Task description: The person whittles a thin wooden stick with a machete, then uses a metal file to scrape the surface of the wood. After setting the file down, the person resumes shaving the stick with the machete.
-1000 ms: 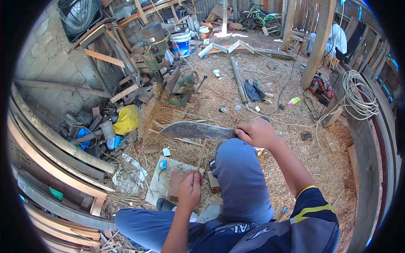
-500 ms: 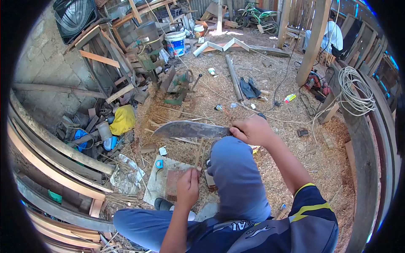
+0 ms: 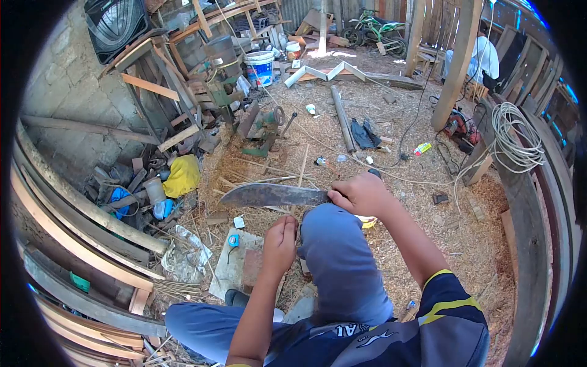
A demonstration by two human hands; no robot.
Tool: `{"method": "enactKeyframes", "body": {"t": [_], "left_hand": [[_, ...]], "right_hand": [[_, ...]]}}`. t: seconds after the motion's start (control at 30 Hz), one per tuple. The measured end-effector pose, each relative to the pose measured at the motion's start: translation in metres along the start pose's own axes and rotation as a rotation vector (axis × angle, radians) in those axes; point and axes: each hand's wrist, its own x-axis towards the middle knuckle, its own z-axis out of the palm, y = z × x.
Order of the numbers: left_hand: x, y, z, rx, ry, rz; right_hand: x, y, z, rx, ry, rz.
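My right hand (image 3: 361,192) is closed round the handle of a machete (image 3: 269,195). Its broad, dark, worn blade points left, just above my raised knee (image 3: 330,229). Below the blade, my left hand (image 3: 281,240) is closed on a thin wooden strip (image 3: 304,164). The strip runs forward from my fingers and passes under the blade, its far end pointing away from me. A flat board (image 3: 226,269) lies on the ground by my left forearm, with a blue tape measure (image 3: 233,241) on it.
Shavings cover the ground. Ahead stand a green metal machine (image 3: 263,131) and a paint bucket (image 3: 260,68). Long planks (image 3: 85,244) line the left side; coiled cable (image 3: 516,137) hangs on a beam at right. A person (image 3: 483,58) sits at the back right.
My left hand has moved forward, and the wooden strip now reaches out past the far side of the blade. The machete has shifted slightly left and down.
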Motion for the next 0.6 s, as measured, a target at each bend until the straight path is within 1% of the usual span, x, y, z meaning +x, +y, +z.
{"method": "enactKeyframes", "body": {"t": [0.07,0.17,0.27,0.37,0.47,0.53,0.6], "left_hand": [[-0.015,0.01,-0.006,0.053,0.018,-0.004],[-0.048,-0.02,-0.021,0.071,-0.028,-0.037],[-0.07,-0.033,-0.029,-0.02,-0.051,-0.121],[-0.056,-0.009,-0.025,-0.033,-0.067,-0.157],[-0.029,0.001,-0.008,-0.108,0.018,-0.104],[-0.009,0.008,0.0,-0.082,0.042,-0.045],[-0.003,0.009,0.002,-0.044,0.049,0.009]], "right_hand": [[-0.001,0.004,0.0,0.005,0.012,-0.012],[-0.004,0.012,0.005,0.035,0.036,-0.017],[-0.004,0.018,0.009,0.047,0.034,-0.004],[-0.002,0.011,0.005,0.041,0.0,0.001],[0.002,0.003,0.002,0.045,0.0,-0.02],[0.005,0.0,0.003,0.037,-0.005,-0.027],[0.005,-0.001,0.004,0.009,-0.023,-0.014]]}}
